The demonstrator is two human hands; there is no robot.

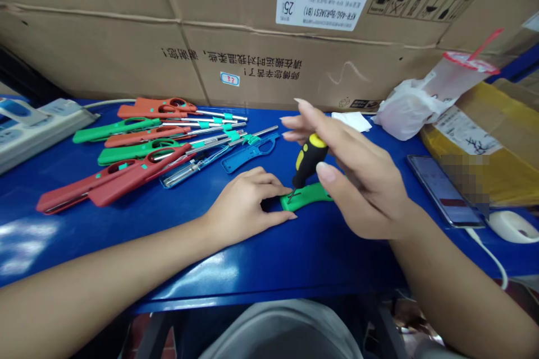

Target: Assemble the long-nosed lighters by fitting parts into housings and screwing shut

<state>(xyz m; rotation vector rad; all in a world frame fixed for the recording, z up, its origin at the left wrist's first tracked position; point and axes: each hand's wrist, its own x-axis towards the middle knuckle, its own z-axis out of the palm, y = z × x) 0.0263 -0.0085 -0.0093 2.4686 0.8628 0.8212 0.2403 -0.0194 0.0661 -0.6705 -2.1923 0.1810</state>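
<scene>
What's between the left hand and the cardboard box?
Head view: a blue plastic shell and the lighters' metal tips lie between left hand and cardboard box.

a single head-worn camera looks forward and down from close above the blue bench (63, 235), facing the cardboard boxes (126, 39) along its far edge.

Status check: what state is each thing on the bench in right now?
left hand, holding the green piece down on the table.
right hand, gripping the screwdriver.
screwdriver, tilted, tip on the green piece.
green piece, lying flat, pinned.
lighter pile, loose, untouched.
phone, face up, screen lit.
drink cup, lid sealed, straw in.
</scene>
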